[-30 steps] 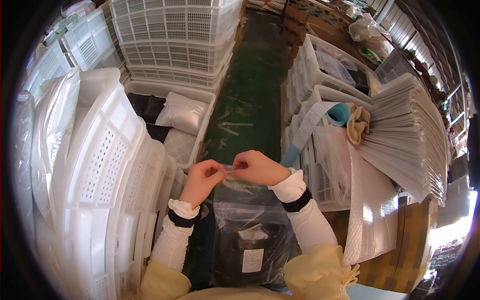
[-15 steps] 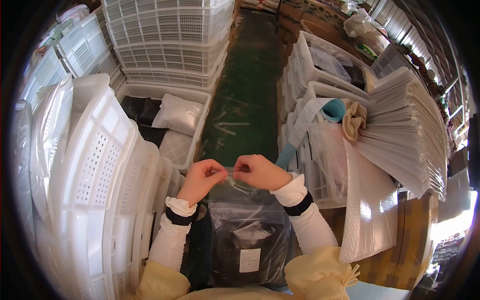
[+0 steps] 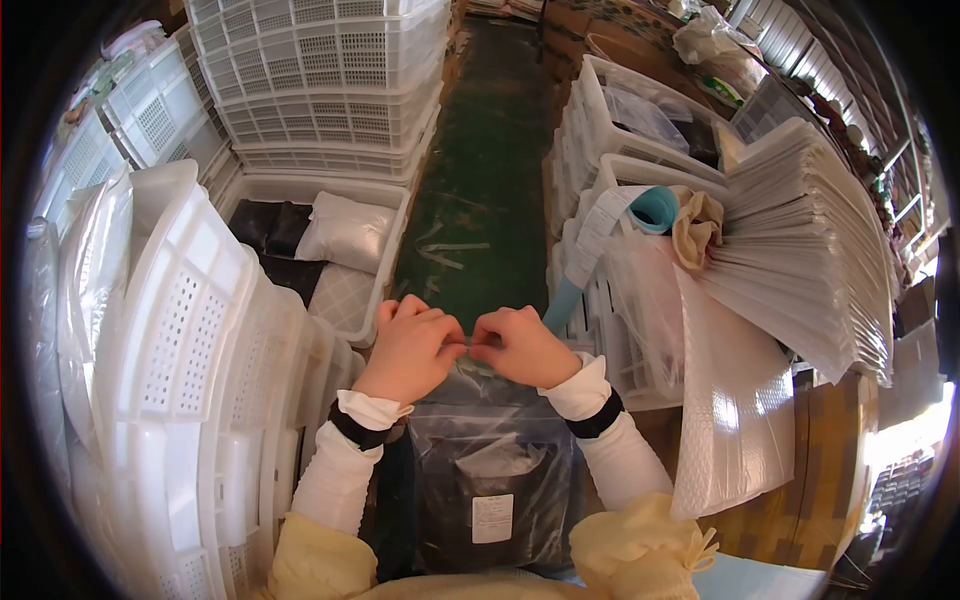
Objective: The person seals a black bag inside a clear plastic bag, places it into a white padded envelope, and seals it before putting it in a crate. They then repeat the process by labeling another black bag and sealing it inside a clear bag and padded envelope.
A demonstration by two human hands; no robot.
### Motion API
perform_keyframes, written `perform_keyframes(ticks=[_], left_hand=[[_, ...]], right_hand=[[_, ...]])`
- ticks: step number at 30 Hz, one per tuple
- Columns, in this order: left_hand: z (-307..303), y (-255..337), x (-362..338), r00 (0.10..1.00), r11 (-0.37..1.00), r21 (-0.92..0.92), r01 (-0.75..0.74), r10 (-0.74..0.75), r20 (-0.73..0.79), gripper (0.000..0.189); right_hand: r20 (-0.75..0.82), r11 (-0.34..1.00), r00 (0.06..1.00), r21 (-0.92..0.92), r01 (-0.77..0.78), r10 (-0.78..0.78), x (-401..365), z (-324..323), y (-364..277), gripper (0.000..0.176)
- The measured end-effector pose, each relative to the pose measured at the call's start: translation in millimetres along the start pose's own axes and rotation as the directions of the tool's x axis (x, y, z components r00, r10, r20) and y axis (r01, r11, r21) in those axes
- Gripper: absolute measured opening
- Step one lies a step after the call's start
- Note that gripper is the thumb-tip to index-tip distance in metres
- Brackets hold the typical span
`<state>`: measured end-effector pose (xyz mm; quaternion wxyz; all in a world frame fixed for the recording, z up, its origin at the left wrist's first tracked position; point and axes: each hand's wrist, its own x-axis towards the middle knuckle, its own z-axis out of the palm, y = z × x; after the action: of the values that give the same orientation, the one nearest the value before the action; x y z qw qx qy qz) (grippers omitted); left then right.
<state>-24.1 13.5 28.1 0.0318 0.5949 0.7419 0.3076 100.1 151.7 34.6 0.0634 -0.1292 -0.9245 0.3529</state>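
A clear plastic bag [image 3: 440, 470] with something dark folded inside lies close in front of my body. On the bag is a white printed label [image 3: 492, 518]. My left hand [image 3: 412, 350] and my right hand [image 3: 525, 345] meet just beyond the bag, thumbs and fingertips pinched together almost tip to tip. Both pinch the thin clear film at the bag's far edge; the fingers cover most of that edge.
White perforated crates [image 3: 185, 330] line the left. An open crate [image 3: 385, 285] beyond holds black and white packages. On the right stand stacked crates [image 3: 590, 130], a teal label roll [image 3: 655, 208], a beige cloth [image 3: 697, 228] and fanned bubble mailers [image 3: 800, 250].
My left hand has turned, with its back now more upward and its outer fingers raised. The fingertips of both hands remain pinched close together. The view has shifted slightly.
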Motion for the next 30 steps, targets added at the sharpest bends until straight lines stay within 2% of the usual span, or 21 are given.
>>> perform_keyframes(ticks=[2,6,9,11,17,21,24,26,30], left_hand=[[2,3,3,0.998,0.996,0.081,-0.045,0.041,0.050,0.007],[4,8,5,0.996,0.993,0.086,-0.086,0.085,0.023,0.006],[4,16,7,0.993,0.990,0.075,-0.117,0.116,0.029,0.006],[9,15,10,0.991,0.984,0.116,-0.132,0.127,0.048,0.005],[12,21,14,0.991,0.992,0.017,-0.127,0.126,0.049,0.006],[17,21,12,0.990,0.989,0.051,-0.136,0.134,0.041,0.005],[20,22,13,0.990,0.991,0.017,-0.134,0.133,0.055,0.004],[20,26,15,0.989,0.991,-0.015,-0.135,0.136,0.050,0.003],[22,22,13,0.989,0.989,0.032,-0.148,0.147,0.026,0.004]], right_hand=[[0.012,0.999,0.999,0.037,-0.039,0.039,-2,-3,1,0.012],[0.021,0.997,0.998,0.043,-0.067,0.066,-9,-8,11,0.010],[-0.100,0.995,0.994,-0.098,0.035,-0.045,-13,1,8,0.009],[-0.082,0.994,0.996,-0.105,0.022,-0.031,-18,-7,5,0.009],[-0.134,0.990,0.990,-0.142,0.021,-0.040,-26,-8,7,0.008],[-0.104,0.994,0.995,-0.112,-0.018,0.006,-34,-16,11,0.007],[-0.161,0.986,0.987,-0.166,-0.008,-0.019,-36,-5,19,0.008],[-0.184,0.993,0.983,-0.120,0.000,-0.023,-39,-8,17,0.007],[-0.198,0.996,0.980,-0.088,-0.020,0.002,-44,-16,21,0.006]])
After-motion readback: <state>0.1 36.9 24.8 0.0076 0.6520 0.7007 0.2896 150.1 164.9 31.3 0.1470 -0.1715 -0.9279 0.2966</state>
